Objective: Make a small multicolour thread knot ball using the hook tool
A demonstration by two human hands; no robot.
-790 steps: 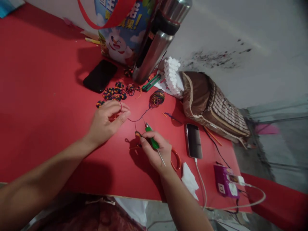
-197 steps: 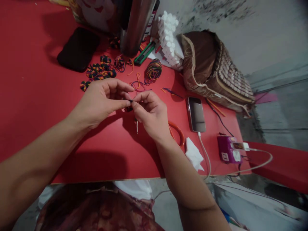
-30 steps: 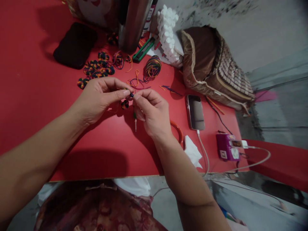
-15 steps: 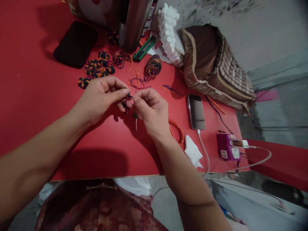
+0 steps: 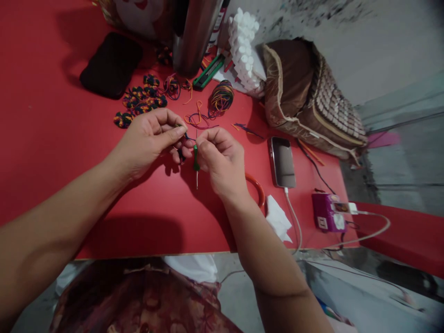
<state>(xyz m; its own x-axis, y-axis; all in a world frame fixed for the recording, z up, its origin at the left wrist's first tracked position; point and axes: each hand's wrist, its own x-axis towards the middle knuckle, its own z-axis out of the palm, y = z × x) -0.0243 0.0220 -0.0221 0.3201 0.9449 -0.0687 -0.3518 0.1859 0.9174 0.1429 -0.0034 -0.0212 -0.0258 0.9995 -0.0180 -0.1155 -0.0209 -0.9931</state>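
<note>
Over the red table, my left hand (image 5: pixel 152 138) pinches a small piece of dark multicoloured yarn work (image 5: pixel 181 155) between thumb and fingers, much of it hidden. A dark blue strand (image 5: pixel 189 138) runs from it to my right hand (image 5: pixel 220 155), whose thumb and forefinger are closed on the strand's end. Beside the right fingertips is a thin tool with a green handle (image 5: pixel 196 159) and a metal shaft; it appears to lie on the table under the hands. Beyond the hands sit a ball of multicoloured yarn (image 5: pixel 222 96) and several crocheted yarn pieces (image 5: pixel 140 99).
Behind the yarn are a green box cutter (image 5: pixel 208 72), a steel flask (image 5: pixel 196 37) and a black pouch (image 5: pixel 111 64). On the right lie orange-handled scissors (image 5: pixel 258 187), partly hidden, a charging phone (image 5: pixel 282 162), white tissue (image 5: pixel 278 219), a purple power adapter (image 5: pixel 324 212) and a brown bag (image 5: pixel 291 78).
My right hand has shifted slightly right, away from the left, drawing out a little more strand. More of the green handle shows. The left hand has barely moved.
</note>
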